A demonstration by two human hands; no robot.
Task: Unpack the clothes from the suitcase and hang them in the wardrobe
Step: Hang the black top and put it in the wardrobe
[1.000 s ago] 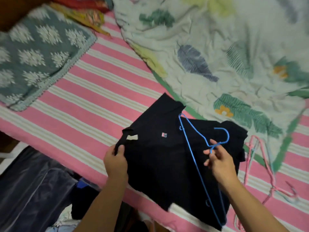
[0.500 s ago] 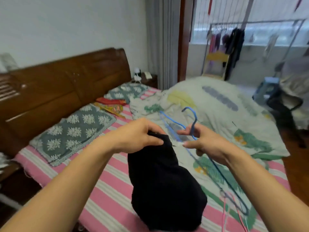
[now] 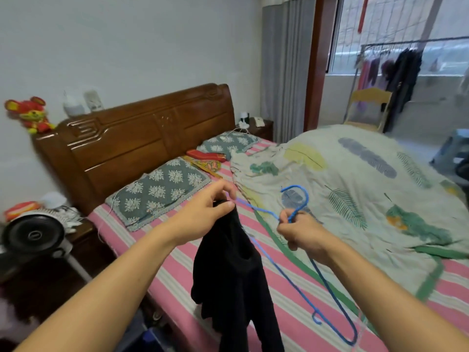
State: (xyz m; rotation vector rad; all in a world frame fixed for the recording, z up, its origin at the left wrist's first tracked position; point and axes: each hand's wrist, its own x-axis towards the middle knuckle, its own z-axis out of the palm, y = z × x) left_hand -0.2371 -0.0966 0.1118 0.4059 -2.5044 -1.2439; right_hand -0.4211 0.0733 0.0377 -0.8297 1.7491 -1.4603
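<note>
A black shirt hangs in the air over the near edge of the bed. My left hand pinches its top edge together with one arm of a blue wire hanger. My right hand grips the hanger at the neck just below its hook, which curves upward. The hanger's lower bar slants down to the right, outside the shirt. The suitcase and the wardrobe are out of view.
The bed has a pink striped sheet, grey patterned pillows and a leaf-print quilt. A wooden headboard stands behind. A black fan sits at the left. A clothes rack and a yellow chair stand far right.
The shirt and hanger have been lifted off the bed into the air. My head has tilted up, so the room shows. My hands now sit slightly farther apart.
</note>
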